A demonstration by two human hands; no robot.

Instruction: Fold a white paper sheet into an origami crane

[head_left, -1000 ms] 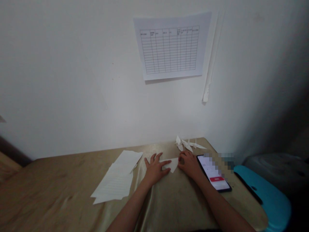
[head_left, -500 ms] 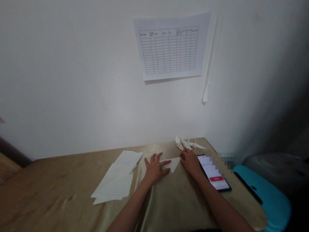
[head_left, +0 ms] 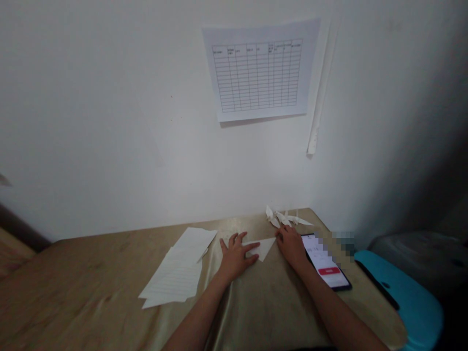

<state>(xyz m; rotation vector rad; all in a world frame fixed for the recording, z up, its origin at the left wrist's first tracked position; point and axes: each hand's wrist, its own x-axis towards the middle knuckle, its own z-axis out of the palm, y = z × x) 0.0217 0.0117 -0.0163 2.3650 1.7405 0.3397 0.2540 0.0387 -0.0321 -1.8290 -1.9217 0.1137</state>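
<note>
On the cloth-covered table lies a small white paper (head_left: 263, 249) folded into a triangle. My left hand (head_left: 236, 256) rests over its left part, fingers spread and flat, with the index finger and thumb on the paper. At the paper's right tip is my right hand (head_left: 290, 246), its fingers curled together against that corner; the fingertips are partly hidden. Just beyond my right hand, several folded white paper pieces (head_left: 287, 218) with pointed ends lie in a cluster.
Loose lined paper sheets (head_left: 175, 273) lie to the left. A phone (head_left: 331, 279) with a lit screen lies right of my right hand. A turquoise object (head_left: 409, 297) stands past the table's right edge. A printed table sheet (head_left: 261, 78) hangs on the wall behind.
My right hand has slid slightly right along the paper's tip, showing a little more of the corner. My left hand stays in place on the paper.
</note>
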